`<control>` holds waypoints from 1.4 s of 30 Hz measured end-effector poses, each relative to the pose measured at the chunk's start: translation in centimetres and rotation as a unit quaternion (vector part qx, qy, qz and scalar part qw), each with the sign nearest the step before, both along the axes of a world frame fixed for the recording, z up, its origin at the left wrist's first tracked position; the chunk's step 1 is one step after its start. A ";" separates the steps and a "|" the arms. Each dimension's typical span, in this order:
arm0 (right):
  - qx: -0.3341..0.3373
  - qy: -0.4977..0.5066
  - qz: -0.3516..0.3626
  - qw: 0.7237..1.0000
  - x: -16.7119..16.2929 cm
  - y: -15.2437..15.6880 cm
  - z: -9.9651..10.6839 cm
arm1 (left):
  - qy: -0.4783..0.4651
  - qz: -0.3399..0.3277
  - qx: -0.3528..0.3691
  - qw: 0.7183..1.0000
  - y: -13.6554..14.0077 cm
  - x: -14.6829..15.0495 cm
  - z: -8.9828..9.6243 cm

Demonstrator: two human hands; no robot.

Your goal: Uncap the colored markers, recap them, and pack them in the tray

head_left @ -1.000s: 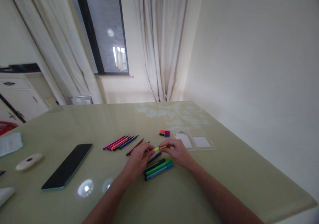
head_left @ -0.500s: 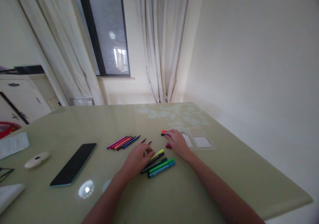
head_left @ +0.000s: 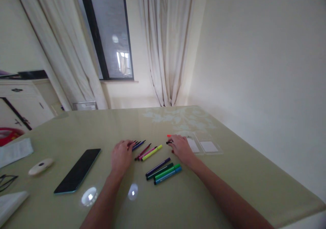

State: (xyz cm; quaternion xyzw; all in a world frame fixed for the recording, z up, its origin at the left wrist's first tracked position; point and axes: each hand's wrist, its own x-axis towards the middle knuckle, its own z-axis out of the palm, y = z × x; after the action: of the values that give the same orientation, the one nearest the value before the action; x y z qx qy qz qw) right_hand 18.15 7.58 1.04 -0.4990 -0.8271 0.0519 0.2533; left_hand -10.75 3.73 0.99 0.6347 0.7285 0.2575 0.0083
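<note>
My left hand (head_left: 122, 155) is curled down over a row of uncapped felt-tip pens, hiding most of them; dark tips and a blue felt-tip pen (head_left: 138, 145) stick out past its fingers. How many pens it grips is hidden. My right hand (head_left: 181, 149) is closed, with a small black pen cap (head_left: 168, 142) at its fingertips. An orange cap (head_left: 168, 136) shows just behind that hand. Between the hands lie a dark red pen (head_left: 143, 151), a pink pen (head_left: 147, 153) and a capped yellow pen (head_left: 152, 153). Nearer me are purple (head_left: 158, 166), dark green (head_left: 160, 171), green (head_left: 166, 171) and blue (head_left: 168, 176) capped pens.
A clear plastic case (head_left: 201, 144) with white inserts lies open beside my right hand. To the left are a black phone (head_left: 77, 171), a white oval object (head_left: 40, 166), a cloth or paper (head_left: 16, 151) and a dark cable (head_left: 7, 182). The wall (head_left: 267, 86) borders the table's right side.
My left hand has moved left from the middle pens onto the row of uncapped pens. The yellow pen now lies beside the pink one. My right hand stays near the caps.
</note>
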 end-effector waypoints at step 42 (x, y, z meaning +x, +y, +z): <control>-0.104 0.358 0.028 0.927 -0.2 -2.2 0.2 | 0.019 -0.008 -0.043 0.999 0.0 -2.0 -0.4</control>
State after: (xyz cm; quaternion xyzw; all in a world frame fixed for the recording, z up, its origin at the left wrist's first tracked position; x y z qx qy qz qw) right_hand 17.93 5.39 1.27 -0.4470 -0.6851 0.3199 0.4781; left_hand -12.76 3.77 0.55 0.6446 0.7336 0.2141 0.0235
